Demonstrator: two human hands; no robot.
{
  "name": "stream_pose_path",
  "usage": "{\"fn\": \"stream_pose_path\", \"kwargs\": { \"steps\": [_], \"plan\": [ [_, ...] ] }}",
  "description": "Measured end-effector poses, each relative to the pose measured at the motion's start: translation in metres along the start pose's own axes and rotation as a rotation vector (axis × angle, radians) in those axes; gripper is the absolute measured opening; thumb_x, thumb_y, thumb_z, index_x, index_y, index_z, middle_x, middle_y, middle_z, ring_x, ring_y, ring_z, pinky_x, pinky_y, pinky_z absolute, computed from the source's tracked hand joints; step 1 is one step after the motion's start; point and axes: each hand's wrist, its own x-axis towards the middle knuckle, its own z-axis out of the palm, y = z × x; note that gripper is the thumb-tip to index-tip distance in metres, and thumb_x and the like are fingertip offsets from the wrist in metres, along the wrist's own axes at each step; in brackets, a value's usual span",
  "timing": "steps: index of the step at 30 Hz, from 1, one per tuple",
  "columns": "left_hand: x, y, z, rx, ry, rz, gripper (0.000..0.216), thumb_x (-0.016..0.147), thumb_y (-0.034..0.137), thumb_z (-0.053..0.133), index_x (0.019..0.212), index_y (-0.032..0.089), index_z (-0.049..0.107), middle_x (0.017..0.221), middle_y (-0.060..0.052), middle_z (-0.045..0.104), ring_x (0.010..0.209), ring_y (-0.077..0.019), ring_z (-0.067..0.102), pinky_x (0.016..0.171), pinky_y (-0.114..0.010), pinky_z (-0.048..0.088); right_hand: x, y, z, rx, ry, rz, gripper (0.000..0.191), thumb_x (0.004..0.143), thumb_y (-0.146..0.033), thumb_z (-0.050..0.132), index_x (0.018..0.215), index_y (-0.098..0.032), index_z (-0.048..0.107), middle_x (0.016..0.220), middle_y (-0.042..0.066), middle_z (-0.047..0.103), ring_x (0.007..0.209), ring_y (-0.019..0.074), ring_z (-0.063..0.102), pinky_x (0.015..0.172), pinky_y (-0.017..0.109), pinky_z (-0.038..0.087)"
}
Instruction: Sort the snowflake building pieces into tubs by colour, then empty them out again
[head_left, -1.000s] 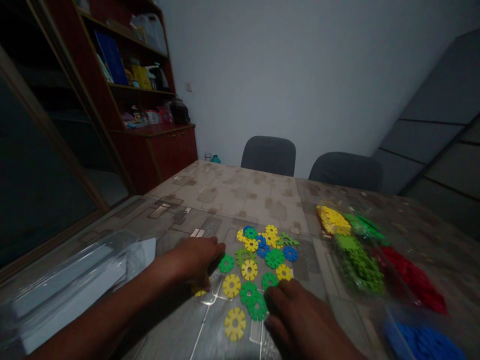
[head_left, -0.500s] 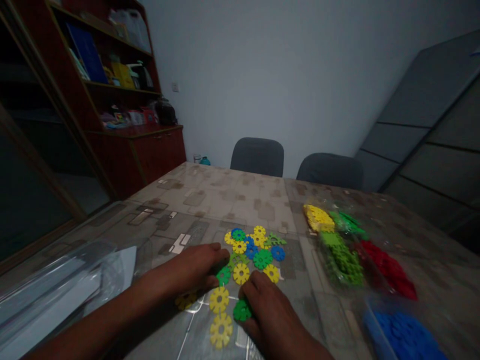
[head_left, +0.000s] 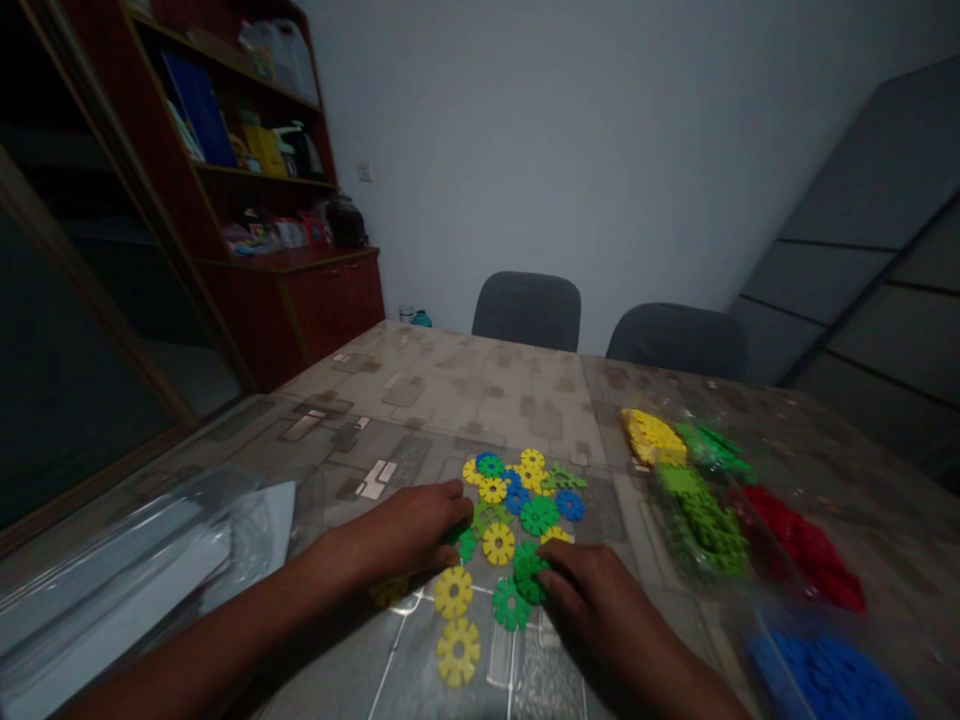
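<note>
Flat gear-shaped plastic discs (head_left: 525,490) in yellow, green and blue lie scattered on the patterned table (head_left: 465,390). My left hand (head_left: 409,535) rests knuckles up at the left edge of the scatter, fingers curled down onto a green disc (head_left: 466,546) that is partly hidden beneath them. My right hand (head_left: 592,600) lies at the near right, its fingertips pinched on a dark green disc (head_left: 529,570). Between the hands lie a yellow disc (head_left: 454,592), another yellow disc (head_left: 459,650) and a green disc (head_left: 511,603).
Clear bags of sorted pieces lie at right: yellow (head_left: 652,435), green (head_left: 701,520), red (head_left: 802,545), blue (head_left: 832,675). A clear plastic box (head_left: 112,570) sits at the near left. Two grey chairs (head_left: 527,310) stand at the far side, a red wooden cabinet (head_left: 300,290) at left.
My right hand has shifted right and forward, now on a dark green disc near the pile. My left hand has crept slightly toward the discs. The view has tilted a little.
</note>
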Motion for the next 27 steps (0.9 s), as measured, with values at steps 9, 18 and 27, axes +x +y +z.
{"fn": "stream_pose_path", "kwargs": {
  "steps": [9, 18, 27],
  "plan": [
    [0.003, -0.002, 0.004, -0.007, 0.016, -0.025, 0.03, 0.075, 0.024, 0.074, 0.097, 0.022, 0.054, 0.106, -0.004, 0.06, 0.094, -0.023, 0.061, 0.078, -0.031, 0.047, 0.003, -0.01, -0.001, -0.265, 0.076, -0.074, 0.016, 0.093, -0.017, 0.052, 0.083, -0.02, 0.064, 0.09, 0.005, 0.066, 0.086, 0.0194, 0.058, 0.076, 0.03, 0.04],
    [0.003, -0.006, 0.006, -0.006, 0.021, -0.012, 0.027, 0.076, 0.026, 0.072, 0.094, 0.022, 0.053, 0.101, -0.003, 0.06, 0.089, -0.0217, 0.06, 0.073, -0.03, 0.045, -0.004, -0.018, 0.0, -0.198, -0.019, -0.041, 0.013, 0.091, -0.031, 0.061, 0.086, -0.02, 0.065, 0.097, 0.005, 0.065, 0.092, 0.0215, 0.057, 0.08, 0.032, 0.04],
    [0.002, -0.008, 0.005, -0.018, 0.005, -0.01, 0.024, 0.078, 0.025, 0.069, 0.096, 0.022, 0.053, 0.103, -0.003, 0.059, 0.092, -0.0212, 0.059, 0.077, -0.03, 0.046, -0.005, -0.025, 0.013, -0.048, -0.033, 0.006, 0.03, 0.082, -0.014, 0.067, 0.11, -0.019, 0.063, 0.114, 0.009, 0.06, 0.106, 0.0239, 0.054, 0.091, 0.033, 0.041]
  ]
}}
